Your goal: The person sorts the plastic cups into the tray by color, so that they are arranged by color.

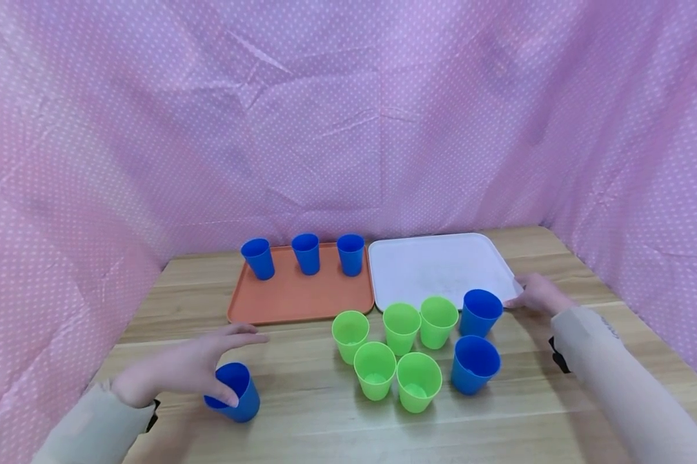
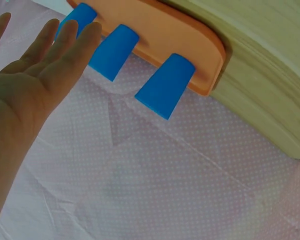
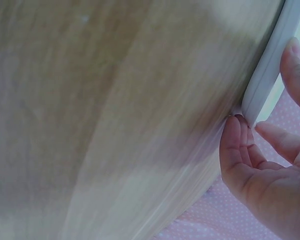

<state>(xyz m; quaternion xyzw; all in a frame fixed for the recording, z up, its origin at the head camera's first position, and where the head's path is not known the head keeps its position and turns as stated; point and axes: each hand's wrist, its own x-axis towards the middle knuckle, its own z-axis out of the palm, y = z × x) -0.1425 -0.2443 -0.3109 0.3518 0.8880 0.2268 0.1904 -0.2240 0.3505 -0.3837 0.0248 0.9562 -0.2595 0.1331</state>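
At the front left, my left hand (image 1: 191,362) hovers with fingers stretched out over an upright blue cup (image 1: 248,401); the thumb overlaps its rim. Straight fingers show in the left wrist view too. My right hand (image 1: 536,294) grips the near right corner of a white tray (image 1: 435,267). In the right wrist view the thumb (image 3: 293,65) lies along the tray's rim, and the other fingers bend against the corner from outside. Nearest to this hand stands another blue cup (image 1: 479,316), with a second blue cup (image 1: 470,370) in front of it.
An orange tray (image 1: 302,299) adjoins the white one, with blue cups (image 1: 306,256) in a row along its back. Several light green cups (image 1: 377,374) stand close together mid-table. Pink dotted cloth (image 1: 325,129) hangs behind and at both sides of the wooden table (image 1: 302,425).
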